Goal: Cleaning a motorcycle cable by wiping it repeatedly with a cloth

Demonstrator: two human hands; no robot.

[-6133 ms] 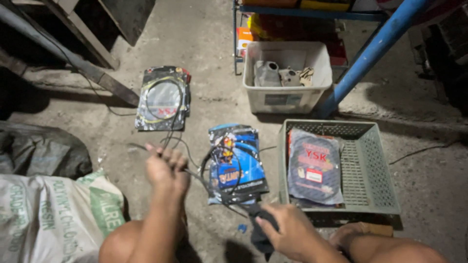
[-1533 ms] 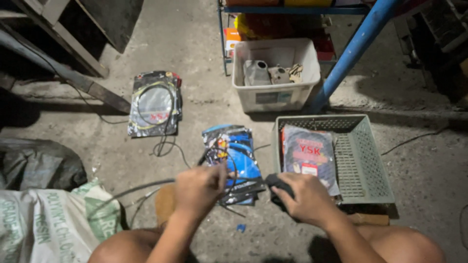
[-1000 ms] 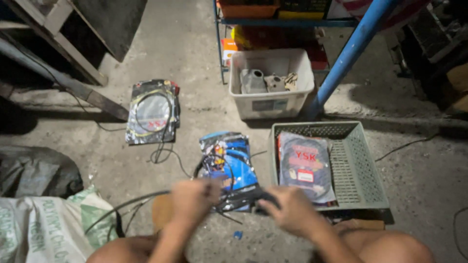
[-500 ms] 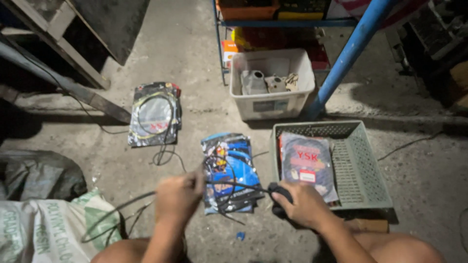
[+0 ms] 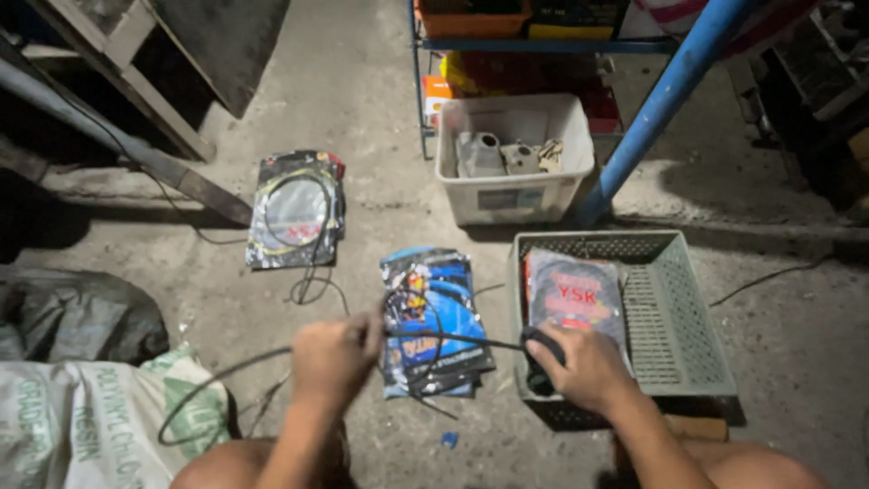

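The thin black cable (image 5: 457, 339) runs taut between the two hands, just above the concrete floor (image 5: 380, 109). The left hand (image 5: 333, 359) is closed into a fist around it, fingers curled over the strand, and from that fist the rest of the cable falls away to the left in a loose loop that lies across the floor and over the white woven sack (image 5: 86, 426). The right hand (image 5: 587, 367) is also closed, gripping the cable's thicker black end, which shows as a dark lump just past the knuckles at the front edge of the grey-green plastic basket (image 5: 697, 326).

Directly under the stretched cable lies a small stack of blue printed plastic packets (image 5: 434, 317), flat on the floor between the hands. A small blue scrap (image 5: 448, 440) sits on the floor near the person's knees. In the basket, just beyond the right hand, lies a dark packet with a red label (image 5: 575, 290), against the left side.

Farther out to the left, a second pile of black transparent packets (image 5: 294, 208) with coiled cable inside rests on the floor, with a loose black wire trailing from its lower edge. Behind the blue packets stands a white plastic tub (image 5: 516, 186) holding grey metal parts. A blue painted metal post (image 5: 670, 100) slants up beside the tub, in front of a shelf rack with orange and yellow boxes. A crumpled dark bag (image 5: 81, 312) lies just above the sack at the far left.
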